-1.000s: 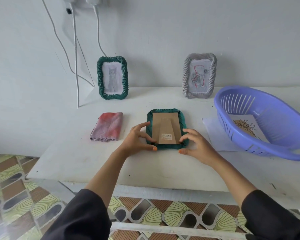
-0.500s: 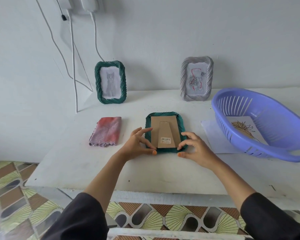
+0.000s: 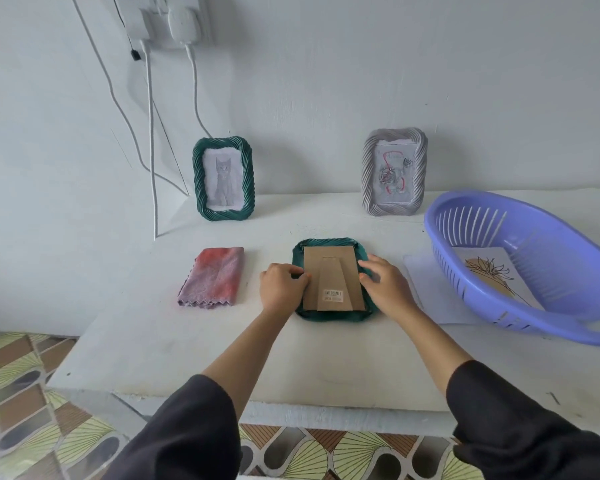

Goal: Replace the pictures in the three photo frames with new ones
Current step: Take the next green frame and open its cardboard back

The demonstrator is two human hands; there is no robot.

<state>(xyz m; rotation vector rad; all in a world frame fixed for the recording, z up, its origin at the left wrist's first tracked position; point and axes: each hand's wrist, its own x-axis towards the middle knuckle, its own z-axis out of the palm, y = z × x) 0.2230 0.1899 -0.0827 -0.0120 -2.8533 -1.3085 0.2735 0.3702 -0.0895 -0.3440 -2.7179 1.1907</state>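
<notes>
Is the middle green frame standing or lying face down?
Face down: the frame lies flat on the table, cardboard back up.

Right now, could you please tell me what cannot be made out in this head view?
Picture inside the face-down green frame: head view, hidden by its cardboard back.
What the left hand and right hand do with their fingers at the back's edges: head view, covered by the hands themselves.
Barcode label print: head view, too small.
Drawing in the purple basket: head view, partly behind the near wall.
</notes>
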